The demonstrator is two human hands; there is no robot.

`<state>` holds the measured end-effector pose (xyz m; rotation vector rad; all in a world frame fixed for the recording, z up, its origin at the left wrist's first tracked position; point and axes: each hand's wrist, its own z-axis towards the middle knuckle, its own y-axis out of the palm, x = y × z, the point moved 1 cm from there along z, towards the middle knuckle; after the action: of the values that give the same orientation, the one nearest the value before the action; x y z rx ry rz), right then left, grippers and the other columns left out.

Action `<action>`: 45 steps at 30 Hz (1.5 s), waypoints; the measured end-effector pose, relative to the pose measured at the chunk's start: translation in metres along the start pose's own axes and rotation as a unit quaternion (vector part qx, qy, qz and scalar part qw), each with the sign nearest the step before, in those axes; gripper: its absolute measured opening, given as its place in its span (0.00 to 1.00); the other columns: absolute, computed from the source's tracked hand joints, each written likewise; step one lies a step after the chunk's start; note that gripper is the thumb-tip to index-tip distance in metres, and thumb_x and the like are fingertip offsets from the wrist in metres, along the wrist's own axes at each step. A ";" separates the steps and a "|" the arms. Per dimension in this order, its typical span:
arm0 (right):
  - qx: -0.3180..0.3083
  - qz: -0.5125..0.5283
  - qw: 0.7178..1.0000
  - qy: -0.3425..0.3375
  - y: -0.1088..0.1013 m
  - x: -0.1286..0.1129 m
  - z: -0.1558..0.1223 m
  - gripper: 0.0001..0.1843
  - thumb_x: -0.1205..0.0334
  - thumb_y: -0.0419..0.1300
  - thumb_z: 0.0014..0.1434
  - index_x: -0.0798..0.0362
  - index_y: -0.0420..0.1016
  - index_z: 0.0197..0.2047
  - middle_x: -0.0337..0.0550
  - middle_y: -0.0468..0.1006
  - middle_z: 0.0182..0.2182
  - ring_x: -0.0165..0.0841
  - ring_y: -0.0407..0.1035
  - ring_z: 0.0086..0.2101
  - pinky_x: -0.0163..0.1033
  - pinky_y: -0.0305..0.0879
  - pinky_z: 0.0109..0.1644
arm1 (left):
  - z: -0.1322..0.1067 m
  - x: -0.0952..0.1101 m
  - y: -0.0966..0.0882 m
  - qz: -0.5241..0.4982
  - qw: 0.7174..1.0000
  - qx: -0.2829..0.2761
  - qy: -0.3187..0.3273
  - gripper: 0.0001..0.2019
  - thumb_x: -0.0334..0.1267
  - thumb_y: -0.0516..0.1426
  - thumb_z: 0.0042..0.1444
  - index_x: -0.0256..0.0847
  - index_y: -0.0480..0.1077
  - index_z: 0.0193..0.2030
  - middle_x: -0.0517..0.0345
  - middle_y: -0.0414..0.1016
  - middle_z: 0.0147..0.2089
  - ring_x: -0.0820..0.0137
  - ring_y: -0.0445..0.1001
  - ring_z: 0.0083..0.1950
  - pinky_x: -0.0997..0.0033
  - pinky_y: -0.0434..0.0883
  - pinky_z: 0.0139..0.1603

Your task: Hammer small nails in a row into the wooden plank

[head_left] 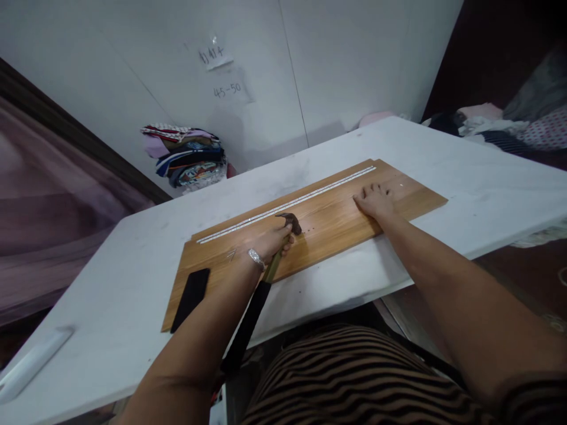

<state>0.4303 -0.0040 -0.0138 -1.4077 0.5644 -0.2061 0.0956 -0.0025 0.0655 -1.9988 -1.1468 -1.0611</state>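
Note:
My left hand (270,243), with a silver watch or bracelet at the wrist, is closed on a claw hammer (273,267) close below its metal head. The handle, with a black grip, slopes down toward my body. The head is over the middle of a wood-grain board (328,248), beside a row of small dark dots. My right hand (376,200) rests on the board's right part, fingers apart and a little bent, with nothing visible in it. A long white strip with dark edges (287,205) lies along the board's far side.
A black phone-like slab (190,300) and a few thin metal pins (231,254) lie at the board's left. The board is on a white table (478,177). A whitish roll (35,363) lies at the left, folded clothes (188,154) are piled by the wall, and more fabric is at far right.

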 end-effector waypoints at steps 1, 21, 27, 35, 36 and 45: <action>-0.001 0.002 1.000 0.000 0.000 0.000 0.000 0.36 0.43 0.40 0.68 0.60 0.70 0.62 0.63 0.64 0.66 0.52 0.54 0.64 0.60 0.46 0.65 | 0.000 -0.001 0.000 0.000 1.000 -0.004 -0.002 0.13 0.45 0.55 0.67 0.38 0.66 0.35 0.62 0.68 0.25 0.81 0.59 0.16 0.81 0.56 0.14; 0.004 0.004 1.000 -0.002 0.002 0.002 0.002 0.35 0.42 0.41 0.68 0.59 0.71 0.62 0.63 0.65 0.65 0.52 0.53 0.64 0.60 0.47 0.65 | -0.002 0.001 0.001 -0.008 1.000 0.000 -0.002 0.12 0.43 0.56 0.66 0.38 0.66 0.35 0.61 0.68 0.25 0.81 0.59 0.16 0.81 0.55 0.15; -0.001 0.003 1.000 0.002 0.002 0.001 0.002 0.35 0.43 0.41 0.68 0.60 0.71 0.62 0.63 0.65 0.65 0.52 0.54 0.64 0.60 0.46 0.65 | -0.002 0.004 0.001 -0.010 1.000 0.005 0.002 0.12 0.42 0.53 0.68 0.37 0.67 0.36 0.63 0.66 0.24 0.81 0.58 0.16 0.81 0.55 0.15; 0.000 -0.001 1.000 -0.001 0.000 0.000 0.000 0.35 0.43 0.40 0.68 0.59 0.70 0.62 0.63 0.64 0.65 0.52 0.53 0.64 0.59 0.47 0.64 | -0.003 0.001 0.002 -0.002 1.000 -0.001 -0.008 0.11 0.42 0.53 0.68 0.37 0.66 0.36 0.62 0.68 0.25 0.81 0.59 0.16 0.81 0.55 0.15; 0.001 -0.002 1.000 -0.002 0.000 0.000 -0.001 0.35 0.43 0.40 0.68 0.59 0.70 0.62 0.63 0.65 0.65 0.52 0.53 0.64 0.59 0.47 0.64 | -0.003 0.002 0.002 -0.005 1.000 0.003 -0.008 0.11 0.42 0.53 0.68 0.37 0.66 0.36 0.62 0.68 0.25 0.81 0.59 0.16 0.81 0.55 0.15; 0.003 0.002 1.000 0.000 0.000 0.000 -0.001 0.35 0.43 0.41 0.68 0.59 0.71 0.61 0.63 0.65 0.65 0.52 0.53 0.64 0.59 0.47 0.65 | 0.000 -0.001 -0.002 -0.004 1.000 -0.003 0.005 0.13 0.45 0.56 0.66 0.38 0.66 0.35 0.61 0.68 0.25 0.81 0.59 0.17 0.80 0.55 0.15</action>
<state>0.4300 -0.0048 -0.0135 -1.4012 0.5666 -0.2042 0.0935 -0.0017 0.0648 -1.9943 -1.1477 -1.0784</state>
